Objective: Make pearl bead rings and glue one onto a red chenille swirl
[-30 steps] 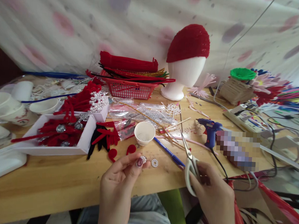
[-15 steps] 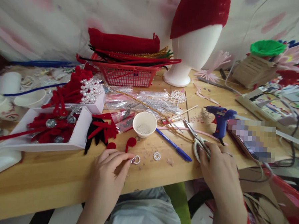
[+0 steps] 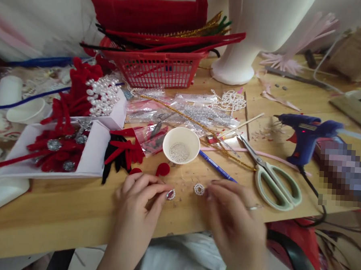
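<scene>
My left hand (image 3: 140,199) is closed in a pinch on a small pearl-bead ring (image 3: 171,194) with a dark pinkish middle, just above the wooden table. A second pearl-bead ring (image 3: 199,188) is right at the fingertips of my right hand (image 3: 235,212). That hand is curled and smeared by motion, so I cannot tell whether it grips the ring. Scissors (image 3: 269,178) with pale green handles lie partly open to its right. Behind the rings stands a paper cup (image 3: 181,145) with small clear beads in it. A round red fuzzy piece (image 3: 163,169) lies beside my left hand.
A blue glue gun (image 3: 304,135) stands at the right, near a phone (image 3: 343,167). A blue pen (image 3: 217,166) lies behind my right hand. White boxes (image 3: 96,148) of red fuzzy pieces are at the left. A red basket (image 3: 159,69) and a white head stand (image 3: 238,69) are behind.
My right hand has let go of the scissors and moved left to the second bead ring. My left hand still pinches its ring. The view has tilted down and come closer.
</scene>
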The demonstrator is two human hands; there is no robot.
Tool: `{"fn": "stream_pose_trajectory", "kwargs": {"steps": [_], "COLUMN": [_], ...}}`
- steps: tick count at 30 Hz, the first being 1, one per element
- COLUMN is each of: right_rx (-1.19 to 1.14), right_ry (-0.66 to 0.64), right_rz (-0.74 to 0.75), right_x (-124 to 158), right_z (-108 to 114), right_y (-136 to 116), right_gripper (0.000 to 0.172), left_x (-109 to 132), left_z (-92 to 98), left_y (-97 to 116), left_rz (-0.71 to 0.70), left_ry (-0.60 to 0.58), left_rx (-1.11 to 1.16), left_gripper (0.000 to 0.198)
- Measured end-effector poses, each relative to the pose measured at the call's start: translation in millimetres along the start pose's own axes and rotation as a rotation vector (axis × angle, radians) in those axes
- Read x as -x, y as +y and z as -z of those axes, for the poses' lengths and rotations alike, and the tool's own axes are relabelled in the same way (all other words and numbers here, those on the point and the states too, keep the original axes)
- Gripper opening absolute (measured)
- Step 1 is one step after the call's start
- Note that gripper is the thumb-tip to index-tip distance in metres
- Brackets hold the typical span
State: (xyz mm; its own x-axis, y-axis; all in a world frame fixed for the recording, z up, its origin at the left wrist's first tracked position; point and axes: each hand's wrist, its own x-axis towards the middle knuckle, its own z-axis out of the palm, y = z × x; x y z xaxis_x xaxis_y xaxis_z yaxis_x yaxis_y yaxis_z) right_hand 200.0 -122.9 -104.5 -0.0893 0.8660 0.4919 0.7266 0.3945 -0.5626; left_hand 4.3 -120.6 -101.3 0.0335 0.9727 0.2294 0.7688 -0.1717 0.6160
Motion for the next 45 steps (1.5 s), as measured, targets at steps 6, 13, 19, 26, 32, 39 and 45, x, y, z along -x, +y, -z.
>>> {"fn": "stream_pose_trajectory", "kwargs": {"steps": [6,13,19,26,32,39,45], "right_rx": [-0.087,-0.085,-0.086,-0.120,-0.056,0.100,0.384], "right_ry": [-0.135,-0.151,-0.174,-0.194,-0.238,-0.322,-0.435], "right_rz": [0.054,0.014,0.013,0.105,0.156,0.224,0.428], "right_x": [5.3,3.2,2.8,4.3,6.2,3.2,-1.8], "right_z": [-26.0,-28.9,-29.4,-24.9,-23.4,-18.2,-7.9], "right_y": [-20.3,-23.4,-25.4,-22.2,-20.1,-21.7,-32.1], "right_gripper": [0.019,0.017,0.015,0.026,0.028,0.029,0.036], "left_x": [1.9,6.6,10.8,15.0,23.4,26.5,30.8], "left_z": [-0.4,13.0,18.2,19.2,15.6,12.7,14.2], "left_y": [2.0,-9.5,-14.1,-17.7,-19.4,-17.9,-19.4], "left_rz": [-0.014,-0.218,-0.293,-0.340,-0.389,-0.403,-0.462], "left_ry": [-0.015,-0.152,-0.137,-0.073,-0.089,-0.052,-0.082], "left_rx": [-0.039,-0.109,-0.138,-0.068,-0.123,-0.129,-0.231], "left_gripper": [0.019,0.035,0.039,0.038,0.038,0.037,0.038]}}
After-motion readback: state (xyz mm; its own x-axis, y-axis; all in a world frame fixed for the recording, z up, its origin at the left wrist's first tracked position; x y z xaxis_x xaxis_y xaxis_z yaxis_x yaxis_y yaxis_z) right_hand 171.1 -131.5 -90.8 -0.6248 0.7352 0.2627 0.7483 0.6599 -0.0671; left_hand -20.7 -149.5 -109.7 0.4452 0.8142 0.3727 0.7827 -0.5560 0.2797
